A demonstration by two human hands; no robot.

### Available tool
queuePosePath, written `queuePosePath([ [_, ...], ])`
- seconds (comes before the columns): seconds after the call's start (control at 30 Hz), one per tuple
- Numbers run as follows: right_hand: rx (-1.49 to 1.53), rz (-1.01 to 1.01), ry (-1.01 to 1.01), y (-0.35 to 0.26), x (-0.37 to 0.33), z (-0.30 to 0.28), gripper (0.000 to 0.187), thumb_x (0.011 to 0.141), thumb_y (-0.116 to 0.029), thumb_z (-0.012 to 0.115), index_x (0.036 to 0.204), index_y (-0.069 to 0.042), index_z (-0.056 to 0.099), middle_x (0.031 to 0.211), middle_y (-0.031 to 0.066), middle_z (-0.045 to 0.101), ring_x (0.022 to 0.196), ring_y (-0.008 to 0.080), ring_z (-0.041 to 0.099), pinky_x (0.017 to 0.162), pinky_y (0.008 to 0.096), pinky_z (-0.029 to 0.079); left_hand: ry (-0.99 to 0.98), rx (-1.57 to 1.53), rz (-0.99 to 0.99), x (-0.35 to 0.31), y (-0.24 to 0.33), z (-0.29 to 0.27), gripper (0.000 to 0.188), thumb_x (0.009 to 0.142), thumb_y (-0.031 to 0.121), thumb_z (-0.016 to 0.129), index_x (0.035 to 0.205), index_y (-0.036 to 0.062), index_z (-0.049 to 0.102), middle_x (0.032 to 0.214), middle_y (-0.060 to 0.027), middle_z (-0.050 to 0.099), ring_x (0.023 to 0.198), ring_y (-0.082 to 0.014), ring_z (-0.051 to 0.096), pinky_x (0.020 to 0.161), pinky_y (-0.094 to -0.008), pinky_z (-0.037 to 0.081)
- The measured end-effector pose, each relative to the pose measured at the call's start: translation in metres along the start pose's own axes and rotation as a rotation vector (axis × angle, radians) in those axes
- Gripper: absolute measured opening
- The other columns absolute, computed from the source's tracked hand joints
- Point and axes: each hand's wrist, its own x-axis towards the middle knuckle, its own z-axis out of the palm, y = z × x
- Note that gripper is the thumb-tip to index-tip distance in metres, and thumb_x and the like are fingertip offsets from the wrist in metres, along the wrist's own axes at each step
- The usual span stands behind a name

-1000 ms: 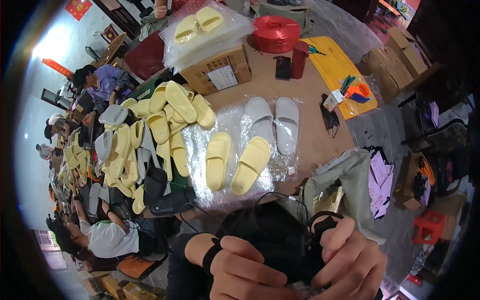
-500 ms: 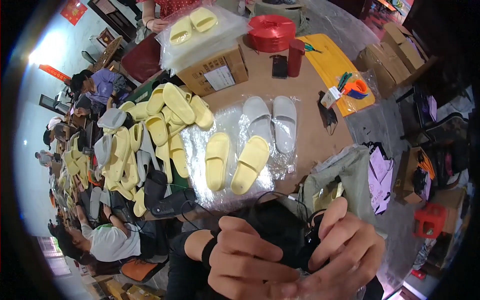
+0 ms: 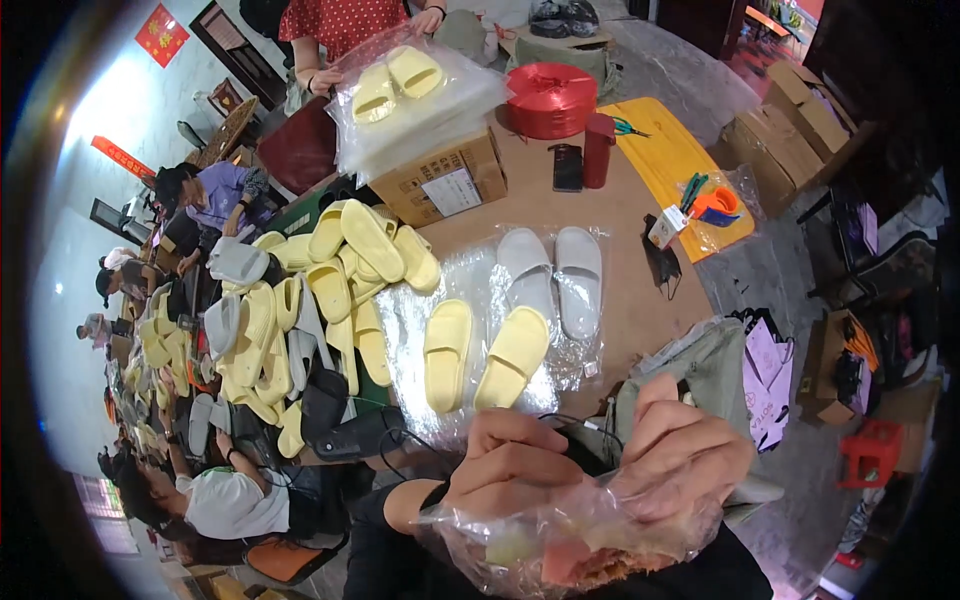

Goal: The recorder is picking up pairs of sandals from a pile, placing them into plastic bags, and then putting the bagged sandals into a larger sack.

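Close to my body, my left hand (image 3: 515, 460) and my right hand (image 3: 682, 455) both pinch a clear plastic bag (image 3: 465, 555) with curled fingers. Through the film I see something pink and crumbly brown (image 3: 590, 562), with a pale green patch beside it; it looks like food, but I cannot tell the exact kind. On the table just beyond my hands lie two yellow slippers (image 3: 447, 355), resting on clear plastic sleeves. Behind and to their right, a pair of grey slippers (image 3: 577, 280) lies on or in clear plastic.
Yellow and grey slippers (image 3: 370, 240) are heaped at the left, with several people seated along that side. Across the table, a person's hands (image 3: 322, 80) hold a plastic sleeve with yellow slippers above a cardboard box (image 3: 445, 180). Red twine (image 3: 550, 100) and a yellow board (image 3: 670, 170) lie beyond.
The plastic bag with its contents has come into view between my hands. The scene sits slightly lower in the picture. The person across now shows a second hand at the plastic sleeve.
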Motion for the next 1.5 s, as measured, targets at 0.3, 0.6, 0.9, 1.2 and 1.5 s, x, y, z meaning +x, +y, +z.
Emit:
queuePosePath([
  [0.3,-0.045,0.128,-0.181,0.027,-0.019,-0.058,0.047,0.062,-0.008,0.079,0.104,0.002,0.060,0.096,0.0148,0.063,0.082,0.0243,0.060,0.073,0.0348,0.043,-0.391,-0.110,-0.513,-0.007,-0.037,-0.014,0.062,0.062,0.018,0.082,0.115,0.0045,0.054,0.113,-0.0123,0.053,0.108,-0.0260,0.049,0.086,-0.0355,0.043],
  [0.6,-0.228,0.544,-0.132,0.000,-0.040,-0.109,0.059,0.081,-0.042,0.060,0.119,0.003,0.052,0.122,0.0147,0.053,0.114,0.0261,0.048,0.095,0.0365,0.036,-0.525,-0.363,-0.787,-0.011,-0.083,0.003,0.054,0.073,-0.003,0.069,0.121,-0.0054,0.045,0.117,-0.0105,0.054,0.106,-0.0164,0.053,0.091,-0.0300,0.044],
  [0.9,-0.713,0.578,0.237,-0.016,-0.039,-0.123,0.028,0.081,0.004,0.048,0.105,0.000,0.062,0.099,0.0122,0.062,0.070,0.0122,0.059,0.058,0.0223,0.047,-0.474,-0.607,-1.042,-0.011,-0.131,0.051,0.046,0.078,0.001,0.064,0.120,-0.0044,0.046,0.112,-0.0100,0.056,0.101,-0.0154,0.055,0.089,-0.0291,0.043],
  [1.2,-1.395,0.225,0.250,-0.005,-0.033,-0.150,0.032,0.072,0.009,0.052,0.100,-0.003,0.064,0.098,0.0153,0.064,0.076,0.0245,0.065,0.060,0.0268,0.049,-0.427,-0.538,-1.032,-0.006,-0.168,0.111,0.027,0.090,0.008,0.049,0.116,-0.0009,0.052,0.102,-0.0060,0.061,0.090,-0.0105,0.056,0.077,-0.0239,0.044],
  [1.5,-1.471,0.496,0.343,0.021,-0.053,-0.179,0.026,0.074,0.004,0.053,0.098,-0.002,0.063,0.098,0.0140,0.064,0.081,0.0290,0.063,0.070,0.0327,0.050,-0.426,0.244,-0.715,0.000,-0.184,0.142,0.018,0.084,0.013,0.053,0.077,-0.0018,0.059,0.074,-0.0169,0.058,0.073,-0.0352,0.055,0.067,-0.0394,0.043],
])
